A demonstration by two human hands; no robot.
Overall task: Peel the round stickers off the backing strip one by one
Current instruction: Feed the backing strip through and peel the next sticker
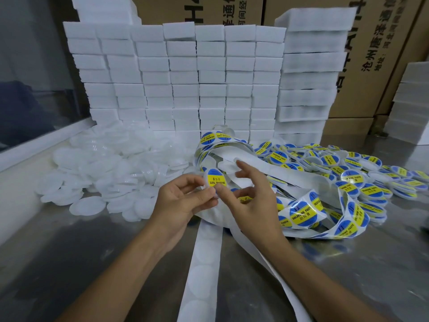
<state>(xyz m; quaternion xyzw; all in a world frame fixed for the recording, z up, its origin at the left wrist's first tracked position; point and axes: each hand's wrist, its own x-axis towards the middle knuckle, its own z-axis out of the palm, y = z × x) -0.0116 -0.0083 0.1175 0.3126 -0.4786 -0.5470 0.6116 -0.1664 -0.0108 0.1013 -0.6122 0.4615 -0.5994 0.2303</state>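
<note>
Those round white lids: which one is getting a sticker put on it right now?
The lid held up between both hands, already showing a blue-and-yellow sticker. The plain lids lie piled left, the finished ones right.

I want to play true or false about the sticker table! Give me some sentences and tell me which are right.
1. The left hand holds a lid with a blue and yellow sticker. True.
2. The plain white lids are piled on the right. False: they are on the left.
3. The stickers are red. False: blue and yellow.
4. White foam blocks are stacked behind. True.
5. An emptied backing strip runs toward the camera. True.
</note>
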